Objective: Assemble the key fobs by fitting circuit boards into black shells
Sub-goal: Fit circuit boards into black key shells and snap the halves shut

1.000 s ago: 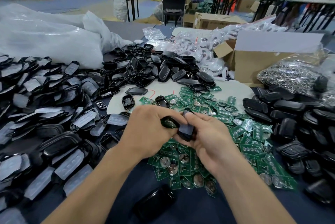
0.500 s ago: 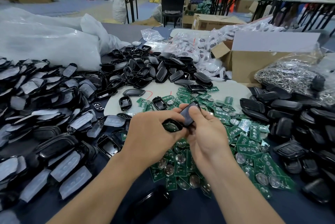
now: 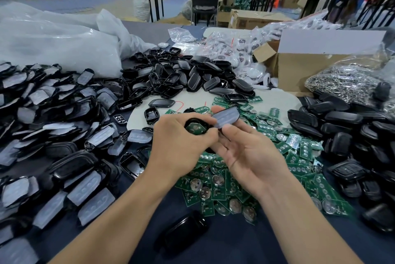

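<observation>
A worker's left hand [image 3: 181, 135] grips a black shell [image 3: 195, 128] with its circuit board [image 3: 193, 129] seated; the right hand [image 3: 245, 152] pinches the cover [image 3: 226, 116], seemingly ready to be aligned and pressed shut.

Left hand [image 3: 179, 142], right hand [image 3: 252, 157]: two; shells [image 3: 192, 77], boards [image 3: 299, 150] uncountable.

The left hand [image 3: 181, 135] wraps the black shell [image 3: 190, 122], so only its rim and part of the green circuit board [image 3: 195, 129] inside show. The right hand [image 3: 252, 152] has its fingertips hidden behind the grey-faced shell half [image 3: 227, 116] it pinches. Both forearms cover part of the circuit board heap [image 3: 218, 186] and run off the near edge. The left shell pile [image 3: 42, 114] and right shell pile [image 3: 352, 131] are cut off by the sides. The lone near shell [image 3: 186, 231] is blurred.
</observation>
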